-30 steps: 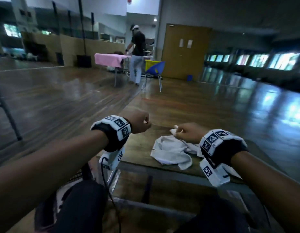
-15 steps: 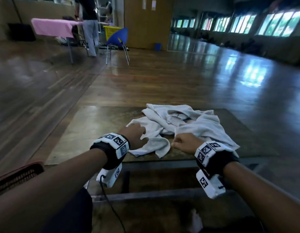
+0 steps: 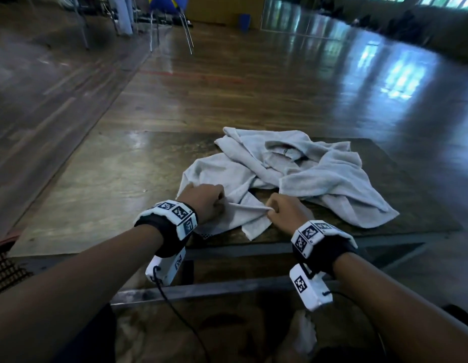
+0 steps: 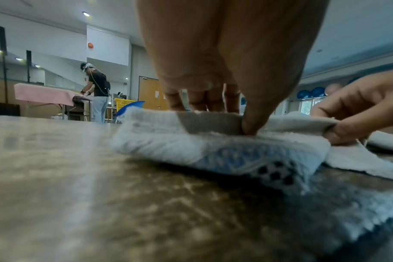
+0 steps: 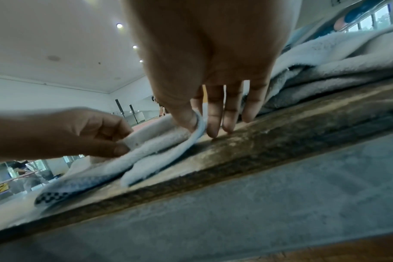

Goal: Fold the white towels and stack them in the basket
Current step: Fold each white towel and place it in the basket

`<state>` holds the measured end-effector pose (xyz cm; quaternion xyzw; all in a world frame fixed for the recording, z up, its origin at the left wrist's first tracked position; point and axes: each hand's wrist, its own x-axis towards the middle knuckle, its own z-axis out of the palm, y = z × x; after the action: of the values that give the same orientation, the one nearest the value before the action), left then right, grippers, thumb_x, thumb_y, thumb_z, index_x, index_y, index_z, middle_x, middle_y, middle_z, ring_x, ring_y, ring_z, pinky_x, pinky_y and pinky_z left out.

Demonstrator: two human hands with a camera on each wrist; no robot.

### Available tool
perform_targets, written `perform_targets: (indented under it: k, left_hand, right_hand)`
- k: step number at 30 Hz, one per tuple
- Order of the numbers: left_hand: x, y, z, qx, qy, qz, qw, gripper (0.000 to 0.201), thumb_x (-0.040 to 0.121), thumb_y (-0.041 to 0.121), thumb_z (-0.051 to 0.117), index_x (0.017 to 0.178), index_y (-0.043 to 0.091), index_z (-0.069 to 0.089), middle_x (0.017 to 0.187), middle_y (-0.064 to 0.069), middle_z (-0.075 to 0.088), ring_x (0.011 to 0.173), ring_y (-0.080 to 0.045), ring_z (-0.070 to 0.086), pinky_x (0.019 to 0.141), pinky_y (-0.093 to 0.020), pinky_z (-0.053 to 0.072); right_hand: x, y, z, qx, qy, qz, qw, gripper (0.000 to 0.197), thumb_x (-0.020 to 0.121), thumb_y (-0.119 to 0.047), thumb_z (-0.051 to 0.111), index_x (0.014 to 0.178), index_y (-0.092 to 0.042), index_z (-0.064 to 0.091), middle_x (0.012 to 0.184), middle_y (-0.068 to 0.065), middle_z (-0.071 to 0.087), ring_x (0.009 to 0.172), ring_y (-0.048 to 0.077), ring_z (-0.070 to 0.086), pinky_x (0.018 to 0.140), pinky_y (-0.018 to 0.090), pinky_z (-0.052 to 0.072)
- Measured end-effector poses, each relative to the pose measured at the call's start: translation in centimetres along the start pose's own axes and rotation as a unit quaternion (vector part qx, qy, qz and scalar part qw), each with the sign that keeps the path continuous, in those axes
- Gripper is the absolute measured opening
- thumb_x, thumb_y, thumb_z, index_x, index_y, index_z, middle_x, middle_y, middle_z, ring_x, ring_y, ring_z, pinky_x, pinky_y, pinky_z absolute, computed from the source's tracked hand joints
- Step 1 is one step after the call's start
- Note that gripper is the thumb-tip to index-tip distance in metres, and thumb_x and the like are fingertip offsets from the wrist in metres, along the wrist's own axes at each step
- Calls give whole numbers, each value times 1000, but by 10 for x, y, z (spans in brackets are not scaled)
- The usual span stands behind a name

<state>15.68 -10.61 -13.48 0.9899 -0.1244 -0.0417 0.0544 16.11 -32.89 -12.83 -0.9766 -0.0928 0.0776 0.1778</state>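
White towel between both hands

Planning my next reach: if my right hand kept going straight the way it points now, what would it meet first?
Probably the crumpled pile of white towels just beyond the right hand, which pinches the near towel. Depth is hard to judge; a bare strip of table may come first.

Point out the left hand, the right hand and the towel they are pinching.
left hand (image 3: 201, 201), head view, back of the hand.
right hand (image 3: 286, 212), head view, back of the hand.
towel (image 3: 243, 218), head view, stretch of cloth just below the two hands.
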Motion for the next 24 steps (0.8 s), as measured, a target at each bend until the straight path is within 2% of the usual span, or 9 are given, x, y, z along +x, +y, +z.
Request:
perform_targets:
  k: [3,8,11,14,16,18,20,21,24]
  left_hand:
    - [-13,-5,-7,56,-3,2,998,23,90,34,42,102,20,56,103,-9,66,90,-30,60,67,-29,36]
    - [-47,-8,-41,102,62,28,992,17,86,29,46,87,17,58,94,-9,68,82,-32,63,62,-29,39]
    - [-69,-6,-79,94,113,43,988,13,91,27,43,89,20,54,95,-4,67,83,-29,62,74,-35,48]
    - [-86,-7,-123,74,184,32,980,15,94,26,40,92,20,53,100,-1,65,89,-26,60,84,-35,42]
    - [-99,-7,-152,76,228,30,970,17,94,27,40,96,19,55,103,0,65,93,-25,60,84,-34,35]
    - [-111,-11,-185,60,271,25,960,17,93,27,41,97,19,56,103,-2,66,94,-26,61,81,-34,34]
    - [-116,-14,-207,33,293,21,955,15,93,25,42,96,19,55,103,-6,67,93,-28,61,78,-34,34]
    - [-139,-15,-244,57,334,18,941,15,93,26,41,96,19,54,103,-7,67,93,-28,61,79,-35,35]
    - [-145,-18,-270,75,361,8,930,19,94,26,38,100,16,53,108,-10,65,97,-31,61,86,-40,35]
  right_hand:
    - [-14,1,-12,9,13,-12,1000,6,83,-20,52,84,-27,52,90,-1,65,84,22,61,74,36,50]
    - [-42,-6,-45,2,76,-67,995,15,78,-14,52,89,-22,59,94,2,64,87,26,60,77,38,50]
    - [-61,-17,-72,-30,122,-74,989,18,77,-15,52,92,-23,57,96,2,64,88,28,60,75,36,48]
    - [-73,-33,-107,-52,161,-78,983,13,79,-18,51,91,-19,57,101,5,65,91,31,60,77,39,49]
    - [-81,-46,-131,-78,181,-102,975,10,80,-20,50,87,-17,57,98,7,64,89,32,60,76,39,48]
    - [-84,-63,-161,-95,205,-132,965,9,83,-22,49,89,-18,54,93,10,66,87,34,61,72,37,45]
    - [-85,-73,-187,-122,232,-136,955,10,86,-24,48,94,-21,53,91,12,68,84,35,63,65,32,36]
    - [-100,-98,-221,-142,277,-156,937,11,87,-25,48,95,-22,53,91,12,68,83,34,63,64,31,33]
    - [-101,-109,-254,-150,300,-174,926,12,89,-23,46,97,-22,55,89,9,68,76,30,60,64,31,34]
